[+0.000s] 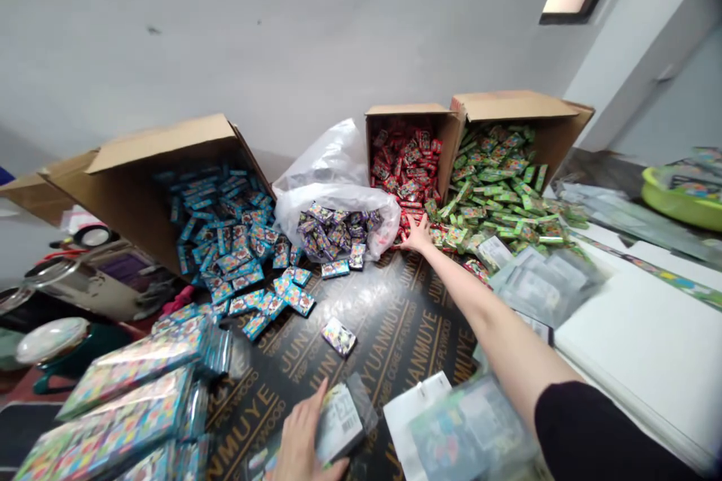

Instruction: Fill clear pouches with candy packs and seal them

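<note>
My right hand (418,235) is stretched far forward, fingers spread on the red packets (407,165) spilling from a tipped cardboard box (406,111). My left hand (301,440) is near the front edge, closed around a clear plastic bag (345,417) with a printed card inside. A single loose packet (338,336) lies on the black table (395,316) between the hands. Green packets (496,188) pour from a second box (519,105) just right of the right hand.
A large tipped box (141,165) spills blue packets (237,240) at left. A white plastic bag (332,188) holds purple packets. Filled bags (124,391) are stacked front left, clear bags (541,278) lie at right, beside a white board (637,346) and a green basin (682,199).
</note>
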Demonstrator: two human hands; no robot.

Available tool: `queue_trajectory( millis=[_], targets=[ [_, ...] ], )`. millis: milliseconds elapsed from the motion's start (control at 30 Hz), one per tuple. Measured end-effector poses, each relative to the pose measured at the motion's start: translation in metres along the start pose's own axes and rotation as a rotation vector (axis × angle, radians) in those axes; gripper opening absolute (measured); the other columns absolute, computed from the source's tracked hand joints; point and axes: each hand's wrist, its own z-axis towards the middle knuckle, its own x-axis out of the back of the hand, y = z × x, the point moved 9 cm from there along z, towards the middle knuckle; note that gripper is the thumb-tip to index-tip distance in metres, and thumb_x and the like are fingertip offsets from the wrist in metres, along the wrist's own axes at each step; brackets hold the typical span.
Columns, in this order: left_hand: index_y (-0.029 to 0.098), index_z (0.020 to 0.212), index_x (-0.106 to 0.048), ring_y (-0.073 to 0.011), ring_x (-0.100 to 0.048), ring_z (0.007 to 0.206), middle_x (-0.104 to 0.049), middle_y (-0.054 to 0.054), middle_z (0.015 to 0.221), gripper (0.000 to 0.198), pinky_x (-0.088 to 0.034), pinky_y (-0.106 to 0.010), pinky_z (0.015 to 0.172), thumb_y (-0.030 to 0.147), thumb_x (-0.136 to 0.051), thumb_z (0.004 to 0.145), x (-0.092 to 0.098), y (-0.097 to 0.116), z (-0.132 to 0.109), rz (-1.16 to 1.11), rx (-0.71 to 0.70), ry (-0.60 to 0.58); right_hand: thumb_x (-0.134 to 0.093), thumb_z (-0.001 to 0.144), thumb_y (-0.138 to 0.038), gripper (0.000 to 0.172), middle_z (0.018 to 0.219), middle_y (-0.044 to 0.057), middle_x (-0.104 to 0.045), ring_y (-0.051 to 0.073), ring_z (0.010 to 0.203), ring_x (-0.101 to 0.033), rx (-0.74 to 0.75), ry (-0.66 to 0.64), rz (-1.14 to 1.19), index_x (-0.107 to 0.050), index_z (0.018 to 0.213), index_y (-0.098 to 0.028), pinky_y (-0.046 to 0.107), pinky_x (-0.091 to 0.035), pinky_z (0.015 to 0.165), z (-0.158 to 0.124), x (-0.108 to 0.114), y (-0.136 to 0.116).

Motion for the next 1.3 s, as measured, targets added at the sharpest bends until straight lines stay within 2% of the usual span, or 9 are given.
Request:
queue_trajectory(
  millis=[167,333,467,633,800,900,1033,1200,1300],
  targets=[
    [0.025,0.135,-0.029,-0.0297,-0.046,0.110,-0.051,-0.008,0.123,0.091,-0.036,-0.042,0.094,0.019,-0.064,0.051,0.000,0.002,0.003,0.020,-0.050,-0.007,-0.074,0.053,-0.023,0.084,0.136,0.025,-0.010,0.043,0.117,-0.033,0.106,0.015,0.017,-0.037,0.128,-0.016,0.053,-0.032,0.088,0.009,-0.005,0.005],
    [0.024,0.135,-0.029,-0.0298,-0.042,0.113,-0.048,-0.009,0.126,0.085,-0.032,-0.044,0.096,0.023,-0.062,0.057,0.002,0.004,0.002,0.013,-0.018,-0.032,-0.069,0.060,-0.027,0.064,0.121,0.013,-0.040,0.027,0.104,-0.050,0.336,-0.050,0.039,-0.048,0.119,-0.021,0.042,-0.038,0.088,-0.042,-0.002,0.019],
    [0.024,0.135,-0.027,-0.0287,-0.040,0.114,-0.047,-0.008,0.126,0.084,-0.031,-0.044,0.096,0.027,-0.062,0.059,-0.001,0.007,-0.002,0.015,0.002,-0.042,-0.068,0.064,-0.035,0.062,0.127,0.012,-0.040,0.024,0.112,-0.046,0.489,-0.082,0.048,-0.048,0.121,-0.021,0.037,-0.037,0.092,-0.105,0.006,0.038],
    [0.021,0.135,-0.028,-0.0268,-0.042,0.111,-0.049,-0.009,0.122,0.083,-0.030,-0.042,0.096,0.028,-0.062,0.060,-0.002,0.018,-0.005,0.064,-0.019,-0.016,-0.057,0.075,-0.034,0.053,0.139,0.013,-0.030,0.030,0.124,-0.033,0.557,0.124,-0.007,-0.045,0.126,-0.022,0.048,-0.030,0.096,-0.159,0.034,0.043],
    [0.023,0.120,-0.051,-0.0299,-0.040,0.116,-0.047,-0.011,0.124,0.064,-0.028,-0.047,0.098,0.039,-0.067,0.060,0.021,0.045,0.006,-0.100,0.013,0.084,-0.048,0.081,-0.021,0.045,0.134,0.008,-0.041,0.026,0.122,-0.037,0.656,0.239,0.111,-0.046,0.125,-0.025,0.048,-0.028,0.098,-0.208,0.057,0.003],
    [0.020,0.112,-0.056,-0.0253,-0.048,0.109,-0.055,-0.011,0.117,0.050,-0.034,-0.042,0.095,0.045,-0.060,0.069,0.025,0.072,0.022,-0.528,0.084,0.065,-0.048,0.083,-0.024,0.048,0.129,0.008,-0.047,0.025,0.119,-0.041,0.752,0.233,0.192,-0.040,0.130,-0.024,0.044,-0.030,0.098,-0.251,0.054,-0.038],
    [0.012,0.103,-0.059,-0.0207,-0.063,0.081,-0.066,-0.013,0.095,0.051,-0.047,-0.036,0.078,0.054,-0.047,0.077,0.001,0.093,0.045,-1.225,0.319,-0.020,-0.045,0.084,-0.019,0.049,0.130,0.005,-0.046,0.024,0.120,-0.039,0.954,0.133,0.184,-0.037,0.132,-0.027,0.044,-0.028,0.100,-0.308,0.032,-0.088],
    [0.011,0.075,-0.059,-0.0137,-0.059,0.054,-0.064,-0.004,0.062,0.043,-0.047,-0.026,0.058,0.053,-0.058,0.066,-0.002,0.064,0.057,-1.277,0.481,0.099,-0.057,0.077,-0.021,0.060,0.138,0.010,-0.035,0.031,0.127,-0.028,0.884,0.032,0.060,-0.035,0.132,-0.026,0.057,-0.013,0.102,-0.301,0.013,-0.094],
    [0.011,0.068,-0.057,-0.0116,-0.055,0.047,-0.061,-0.003,0.054,0.037,-0.045,-0.023,0.051,0.048,-0.059,0.065,0.004,0.049,0.055,-1.238,0.496,0.073,-0.072,0.061,-0.038,0.086,0.145,0.014,-0.017,0.036,0.130,-0.019,0.823,-0.131,0.148,-0.029,0.135,-0.024,0.058,-0.017,0.099,-0.289,0.012,-0.089]
  ],
)
